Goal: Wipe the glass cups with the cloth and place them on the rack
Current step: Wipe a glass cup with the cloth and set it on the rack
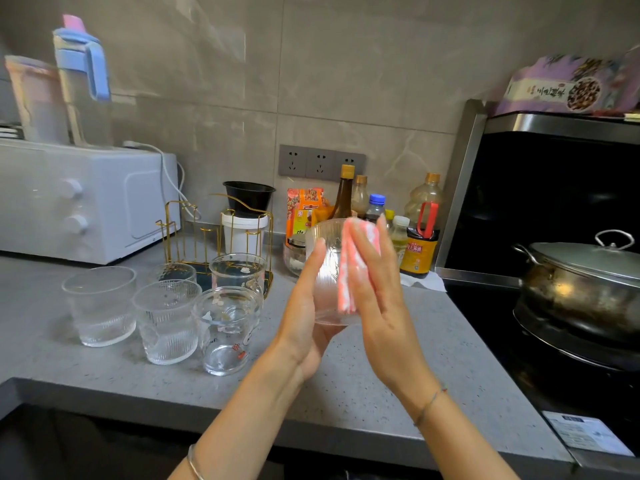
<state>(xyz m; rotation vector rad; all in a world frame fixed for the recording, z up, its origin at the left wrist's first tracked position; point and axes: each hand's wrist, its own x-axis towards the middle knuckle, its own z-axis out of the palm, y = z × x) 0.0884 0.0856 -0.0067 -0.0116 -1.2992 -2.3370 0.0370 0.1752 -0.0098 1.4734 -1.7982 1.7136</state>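
Left hand (304, 311) grip curled round ribbed clear glass cup (328, 271) | right hand (377, 299) flat, pressing pink-white cloth (348, 271) against it

wall: glossy grey marbled tiles (363, 64) | sockets: three grey outlets (321, 161) in a row | counter: speckled grey countertop (398, 393) | left: white microwave (104, 202) | right: black hob (485, 306), steel-trimmed surround (460, 188)

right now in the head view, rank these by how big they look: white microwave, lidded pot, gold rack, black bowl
1. white microwave
2-3. lidded pot and gold rack: they look about alike, and the pot is cut by the frame edge, so I won't rank them
4. black bowl
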